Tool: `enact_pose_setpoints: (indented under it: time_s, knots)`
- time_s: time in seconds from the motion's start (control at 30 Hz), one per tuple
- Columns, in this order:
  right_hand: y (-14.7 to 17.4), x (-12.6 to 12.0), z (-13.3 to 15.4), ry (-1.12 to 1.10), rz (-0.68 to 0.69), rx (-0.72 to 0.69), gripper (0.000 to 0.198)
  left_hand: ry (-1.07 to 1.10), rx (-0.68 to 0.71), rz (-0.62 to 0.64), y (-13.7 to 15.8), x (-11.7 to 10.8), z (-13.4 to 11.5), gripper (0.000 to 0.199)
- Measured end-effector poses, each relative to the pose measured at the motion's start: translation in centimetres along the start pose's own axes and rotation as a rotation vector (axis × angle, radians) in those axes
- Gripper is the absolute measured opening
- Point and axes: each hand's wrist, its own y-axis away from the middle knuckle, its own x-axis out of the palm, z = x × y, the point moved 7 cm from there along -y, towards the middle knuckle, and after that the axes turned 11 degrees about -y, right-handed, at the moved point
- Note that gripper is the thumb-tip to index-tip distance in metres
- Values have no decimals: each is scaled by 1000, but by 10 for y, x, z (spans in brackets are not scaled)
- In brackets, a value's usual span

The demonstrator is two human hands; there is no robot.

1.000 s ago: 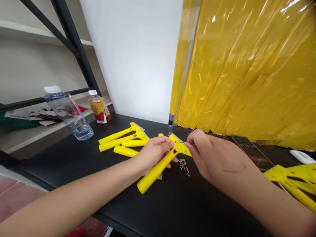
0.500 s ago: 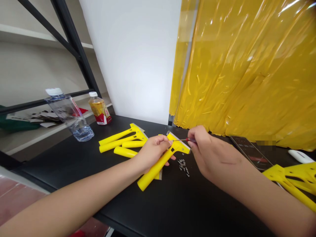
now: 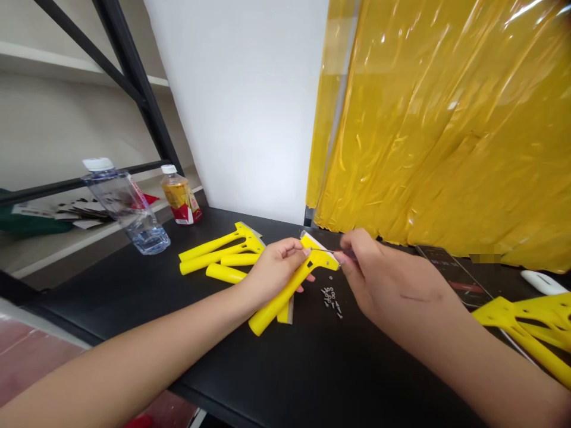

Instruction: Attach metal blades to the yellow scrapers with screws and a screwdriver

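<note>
Left hand [image 3: 277,267] gripping a yellow scraper [image 3: 285,297] near its head, thumb on the upper face. Scraper sits tilted over the middle of the bench [image 3: 312,380], handle end pointing near-left, head and pale blade edge facing far-right. Can't tell if its handle touches the surface.

Right hand [image 3: 379,270] closed on a slim screwdriver [image 3: 322,250], fingers wrapped round the handle end. Shaft lies across the scraper head, tip right by the left thumb. Can't tell if the tip is seated in anything; fingertips hide it.

Small metal screws and nuts [image 3: 331,297] loose in a cluster just below the head, between the two hands. Another yellow scraper part [image 3: 284,315] with a metal edge lies partly under the held one.

Left of the left hand: more yellow scrapers [image 3: 218,255], handles toward the left, some overlapping, a few partly covered by the hand. Further yellow scrapers [image 3: 530,321] at the right edge, beyond the right forearm, next to a dark phone [image 3: 446,267] lying flat. White rounded object [image 3: 544,282] behind those.

Back left: clear bottle [image 3: 125,205], white cap, plus a smaller red-and-gold bottle [image 3: 181,199] near it.
</note>
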Motion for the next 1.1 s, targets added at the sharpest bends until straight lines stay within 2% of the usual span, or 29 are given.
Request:
enact_pose_setpoints:
  time_s: [0.27, 0.37, 0.47, 0.6, 0.87, 1.1]
  knots:
    - [-1, 0, 2, 28, -5, -23, 15, -9, -17, -18, 0, -1, 1, 16]
    - [-1, 0, -1, 89, -11, 10, 21, -2, -26, -26, 1, -1, 0, 15]
    - [-1, 0, 4, 68, -43, -36, 17, 6, -27, -46, 1, -2, -1, 15]
    - [-1, 3, 2, 112, -30, 0, 18, 7, -16, -50, 0, -3, -2, 15]
    - [-1, 5, 4, 75, -13, -30, 14, -6, 11, -67, -1, -5, -4, 16]
    - [-1, 8, 0, 122, 24, 18, 19, -16, 13, -98, 0, -7, -3, 14]
